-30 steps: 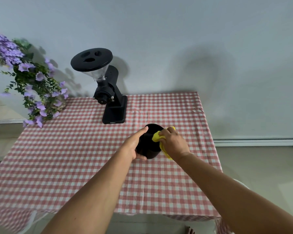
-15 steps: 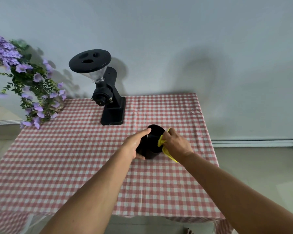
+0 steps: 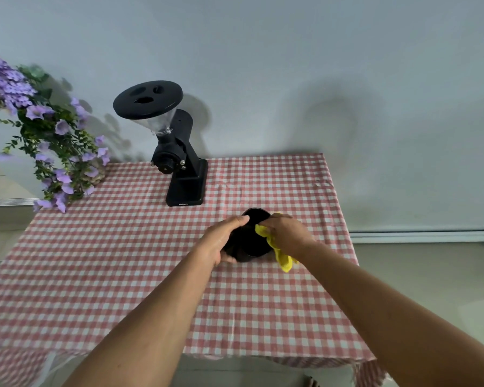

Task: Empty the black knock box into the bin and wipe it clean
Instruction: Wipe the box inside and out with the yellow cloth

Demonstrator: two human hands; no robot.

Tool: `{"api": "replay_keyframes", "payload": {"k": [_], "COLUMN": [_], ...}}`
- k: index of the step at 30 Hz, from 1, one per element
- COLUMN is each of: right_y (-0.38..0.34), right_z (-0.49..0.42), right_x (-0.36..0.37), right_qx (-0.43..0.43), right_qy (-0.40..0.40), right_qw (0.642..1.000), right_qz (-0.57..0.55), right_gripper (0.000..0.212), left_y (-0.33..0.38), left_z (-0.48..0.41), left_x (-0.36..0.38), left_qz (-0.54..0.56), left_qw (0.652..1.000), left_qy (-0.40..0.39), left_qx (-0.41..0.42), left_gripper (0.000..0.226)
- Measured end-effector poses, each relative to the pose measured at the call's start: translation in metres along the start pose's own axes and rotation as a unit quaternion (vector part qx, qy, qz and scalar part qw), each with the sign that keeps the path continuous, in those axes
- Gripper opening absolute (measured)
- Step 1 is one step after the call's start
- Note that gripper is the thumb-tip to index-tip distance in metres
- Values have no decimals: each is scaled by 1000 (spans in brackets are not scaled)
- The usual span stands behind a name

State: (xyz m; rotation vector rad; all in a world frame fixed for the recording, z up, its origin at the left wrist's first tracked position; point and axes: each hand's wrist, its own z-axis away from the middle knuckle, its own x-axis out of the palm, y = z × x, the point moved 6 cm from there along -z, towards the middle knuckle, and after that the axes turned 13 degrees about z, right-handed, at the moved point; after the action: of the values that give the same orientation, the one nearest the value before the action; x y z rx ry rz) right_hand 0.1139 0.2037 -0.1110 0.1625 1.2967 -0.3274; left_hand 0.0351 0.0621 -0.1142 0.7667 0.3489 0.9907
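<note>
Right now my left grip (image 3: 221, 241) is curled round the side of the black knock box (image 3: 249, 243), just right of frame centre on the checked counter (image 3: 123, 261), while my right grip (image 3: 287, 233) clamps a yellow cloth (image 3: 283, 260) against its rim.

The knock box (image 3: 249, 241) is in front of me, right of the table's (image 3: 123, 261) middle, between my two hands; I cannot tell whether it rests on the table. My left hand (image 3: 221, 241) grips its left side. My right hand (image 3: 287, 233) is at its right side by the rim and holds the cloth (image 3: 281, 256) against it. The cloth's end hangs just right of the box. Behind the box and to its left, the grinder (image 3: 179, 163) stands by the table's far edge, near the wall (image 3: 291, 65). The flowers (image 3: 48, 141) are at the far left corner, well apart from the box.
</note>
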Motion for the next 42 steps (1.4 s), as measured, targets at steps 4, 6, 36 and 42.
{"api": "replay_keyframes", "payload": {"k": [4,6,36,42], "right_y": [14,16,12,56], "right_z": [6,5,34,28], "right_x": [-11,-20,13,-20], "right_qx": [18,42,114,248], "right_qy": [4,38,60,199], "right_qw": [998,992,956,852], "right_qz": [-60,-111,-263,-415], "right_gripper": [29,33,27,15], "left_y": [-1,-2,-10,-12], "left_z": [-1,-3,-10,-11], "left_x": [2,2,-5,-8], "left_qz": [19,33,103,89], "left_qw": [1000,999,993,995], "left_qy": [-2,3,53,23], "left_qx": [6,0,-21,-27], "left_gripper": [22,23,72,74]}}
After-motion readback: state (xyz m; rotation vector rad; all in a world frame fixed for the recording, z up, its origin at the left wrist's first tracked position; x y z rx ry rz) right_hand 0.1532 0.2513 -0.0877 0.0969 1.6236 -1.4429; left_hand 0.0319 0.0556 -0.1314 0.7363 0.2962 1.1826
